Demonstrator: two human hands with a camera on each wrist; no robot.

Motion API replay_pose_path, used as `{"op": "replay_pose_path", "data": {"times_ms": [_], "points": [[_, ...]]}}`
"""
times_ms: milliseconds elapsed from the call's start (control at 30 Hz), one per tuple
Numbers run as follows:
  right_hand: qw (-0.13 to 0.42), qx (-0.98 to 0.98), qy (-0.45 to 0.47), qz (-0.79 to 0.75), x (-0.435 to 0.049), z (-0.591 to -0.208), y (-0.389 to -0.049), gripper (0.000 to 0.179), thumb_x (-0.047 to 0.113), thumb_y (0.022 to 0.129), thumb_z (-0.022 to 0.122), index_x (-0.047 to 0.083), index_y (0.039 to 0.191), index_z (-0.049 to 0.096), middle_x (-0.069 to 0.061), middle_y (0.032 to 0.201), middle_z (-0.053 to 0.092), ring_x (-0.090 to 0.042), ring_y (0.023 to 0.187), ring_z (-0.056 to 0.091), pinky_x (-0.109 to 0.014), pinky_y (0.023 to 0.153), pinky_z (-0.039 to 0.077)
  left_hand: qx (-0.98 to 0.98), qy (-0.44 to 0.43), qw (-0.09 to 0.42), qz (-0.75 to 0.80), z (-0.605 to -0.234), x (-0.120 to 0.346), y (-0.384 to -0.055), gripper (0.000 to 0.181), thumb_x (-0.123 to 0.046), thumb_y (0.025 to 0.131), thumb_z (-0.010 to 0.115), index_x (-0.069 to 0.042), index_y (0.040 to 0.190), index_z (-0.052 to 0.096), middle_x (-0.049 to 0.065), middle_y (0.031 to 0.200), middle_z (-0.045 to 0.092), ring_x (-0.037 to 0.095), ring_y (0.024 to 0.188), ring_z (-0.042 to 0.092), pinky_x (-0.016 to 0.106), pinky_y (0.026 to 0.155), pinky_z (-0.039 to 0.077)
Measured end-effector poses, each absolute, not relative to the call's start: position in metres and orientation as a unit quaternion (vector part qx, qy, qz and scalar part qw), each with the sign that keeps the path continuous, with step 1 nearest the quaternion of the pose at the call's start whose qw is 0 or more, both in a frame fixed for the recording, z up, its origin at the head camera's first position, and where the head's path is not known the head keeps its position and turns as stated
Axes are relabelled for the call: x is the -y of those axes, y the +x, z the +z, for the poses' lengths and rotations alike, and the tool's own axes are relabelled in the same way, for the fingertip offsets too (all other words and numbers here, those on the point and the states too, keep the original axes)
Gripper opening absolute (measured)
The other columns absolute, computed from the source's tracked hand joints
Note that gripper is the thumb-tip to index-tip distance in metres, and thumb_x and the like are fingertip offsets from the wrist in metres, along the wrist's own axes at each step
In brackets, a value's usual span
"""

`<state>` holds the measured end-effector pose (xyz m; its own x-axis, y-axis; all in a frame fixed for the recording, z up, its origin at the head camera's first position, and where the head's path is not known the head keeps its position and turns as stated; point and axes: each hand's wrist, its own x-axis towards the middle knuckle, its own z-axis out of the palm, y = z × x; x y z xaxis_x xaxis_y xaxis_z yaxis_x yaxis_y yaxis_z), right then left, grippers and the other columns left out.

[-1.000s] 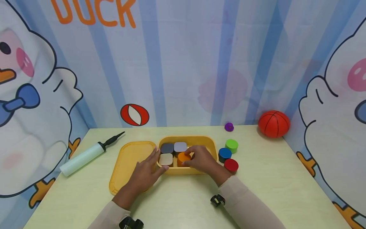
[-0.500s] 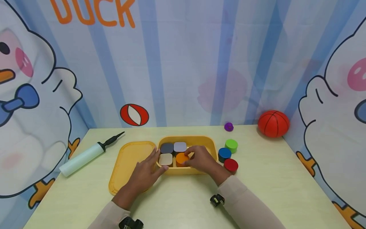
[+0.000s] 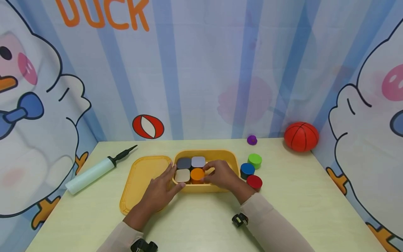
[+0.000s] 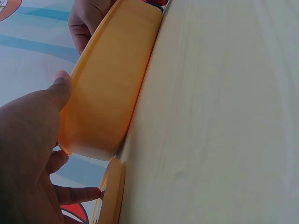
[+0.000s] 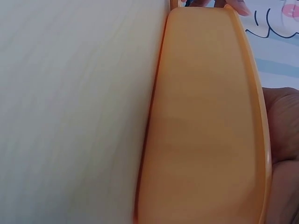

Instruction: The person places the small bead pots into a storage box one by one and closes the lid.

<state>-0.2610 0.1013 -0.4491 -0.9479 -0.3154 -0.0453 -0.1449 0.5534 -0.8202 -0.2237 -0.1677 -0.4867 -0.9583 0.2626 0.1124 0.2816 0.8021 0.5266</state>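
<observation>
A yellow rectangular box [image 3: 204, 188] sits on the table. In its left half are a dark grey piece [image 3: 184, 163], a lilac piece [image 3: 198, 161], a cream piece [image 3: 182, 175] and an orange round tub [image 3: 197, 174]. My right hand [image 3: 221, 175] reaches over the near rim and pinches the orange tub between thumb and fingers. At the left end, my left hand [image 3: 161, 189] rests on the box with outstretched fingers. Its thumb [image 4: 61, 86] lies against the near rim in the left wrist view. The near wall hides my right fingertips in the right wrist view.
Left of the box lies a yellow lid [image 3: 141, 178], partly under my left hand. Right of it stand blue [image 3: 247, 170], green [image 3: 255, 161] and red [image 3: 254, 182] round tubs. Farther off are a purple piece [image 3: 252, 140], a red ball [image 3: 301, 136] and a pale pump [image 3: 91, 175].
My right hand has slid the orange tub a little to the left, up beside the cream piece. My left hand has stayed in place.
</observation>
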Motion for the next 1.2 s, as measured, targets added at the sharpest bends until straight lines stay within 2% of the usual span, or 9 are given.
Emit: {"op": "replay_pose_path", "data": {"times_ms": [100, 267, 433, 600, 733, 867, 1000, 1200], "points": [[0.094, -0.874, -0.131, -0.458, -0.102, -0.448, -0.260, 0.037, 0.006, 0.094, 0.085, 0.001, 0.130, 0.078, -0.020, 0.150, 0.067, -0.026, 0.099, 0.083, -0.039, 0.086, 0.069, 0.949, -0.143, 0.016, -0.280, -0.487, 0.168, -0.224, 0.092, -0.070, 0.105, 0.055, -0.020, 0.176, 0.024, 0.002, 0.184, 0.021, 0.036, 0.166, 0.034, 0.086, 0.124, 0.019], [0.083, -0.873, -0.136, -0.461, -0.105, -0.446, -0.261, 0.037, 0.007, 0.095, 0.085, 0.000, 0.130, 0.076, -0.019, 0.141, 0.072, -0.025, 0.095, 0.084, -0.037, 0.082, 0.069, 0.949, -0.144, 0.020, -0.278, -0.488, 0.169, -0.224, 0.092, -0.070, 0.105, 0.056, -0.019, 0.175, 0.025, 0.003, 0.184, 0.022, 0.036, 0.166, 0.035, 0.085, 0.124, 0.021], [0.058, -0.876, -0.132, -0.461, -0.114, -0.442, -0.262, 0.038, 0.009, 0.095, 0.085, -0.002, 0.130, 0.076, -0.022, 0.138, 0.073, -0.030, 0.102, 0.082, -0.037, 0.082, 0.069, 0.948, -0.145, 0.022, -0.282, -0.488, 0.169, -0.224, 0.092, -0.069, 0.105, 0.057, -0.019, 0.175, 0.025, 0.003, 0.184, 0.023, 0.036, 0.166, 0.035, 0.085, 0.125, 0.021], [0.010, -0.872, -0.130, -0.471, -0.128, -0.440, -0.263, 0.035, 0.011, 0.097, 0.084, -0.004, 0.128, 0.076, -0.024, 0.136, 0.074, -0.034, 0.107, 0.081, -0.041, 0.088, 0.069, 0.947, -0.143, 0.021, -0.286, -0.488, 0.169, -0.224, 0.092, -0.070, 0.105, 0.057, -0.020, 0.176, 0.025, 0.002, 0.184, 0.022, 0.035, 0.166, 0.034, 0.084, 0.126, 0.021], [-0.034, -0.853, -0.153, -0.498, -0.141, -0.446, -0.263, 0.030, 0.007, 0.098, 0.081, -0.005, 0.125, 0.077, -0.025, 0.130, 0.074, -0.037, 0.111, 0.079, -0.046, 0.099, 0.066, 0.948, -0.143, 0.021, -0.282, -0.488, 0.169, -0.224, 0.092, -0.070, 0.105, 0.056, -0.020, 0.176, 0.025, 0.002, 0.184, 0.022, 0.035, 0.166, 0.034, 0.084, 0.126, 0.021], [-0.075, -0.832, -0.178, -0.520, -0.157, -0.451, -0.261, 0.025, 0.006, 0.098, 0.081, -0.003, 0.121, 0.079, -0.023, 0.132, 0.074, -0.039, 0.122, 0.075, -0.050, 0.108, 0.061, 0.948, -0.144, 0.018, -0.283, -0.489, 0.169, -0.225, 0.092, -0.070, 0.106, 0.055, -0.019, 0.176, 0.024, 0.000, 0.184, 0.020, 0.035, 0.167, 0.033, 0.084, 0.126, 0.021], [-0.113, -0.825, -0.189, -0.521, -0.176, -0.453, -0.261, 0.020, 0.005, 0.099, 0.080, -0.002, 0.118, 0.080, -0.021, 0.136, 0.073, -0.041, 0.130, 0.071, -0.052, 0.111, 0.057, 0.947, -0.146, 0.018, -0.285, -0.489, 0.169, -0.225, 0.092, -0.070, 0.106, 0.055, -0.019, 0.176, 0.024, 0.000, 0.184, 0.020, 0.035, 0.167, 0.033, 0.083, 0.126, 0.022], [-0.149, -0.829, -0.178, -0.509, -0.197, -0.456, -0.260, 0.020, 0.005, 0.102, 0.077, -0.006, 0.119, 0.078, -0.019, 0.135, 0.074, -0.039, 0.129, 0.071, -0.052, 0.110, 0.057, 0.947, -0.147, 0.019, -0.284, -0.489, 0.169, -0.224, 0.092, -0.070, 0.106, 0.055, -0.020, 0.176, 0.024, 0.001, 0.184, 0.020, 0.035, 0.166, 0.034, 0.084, 0.125, 0.023]]}}
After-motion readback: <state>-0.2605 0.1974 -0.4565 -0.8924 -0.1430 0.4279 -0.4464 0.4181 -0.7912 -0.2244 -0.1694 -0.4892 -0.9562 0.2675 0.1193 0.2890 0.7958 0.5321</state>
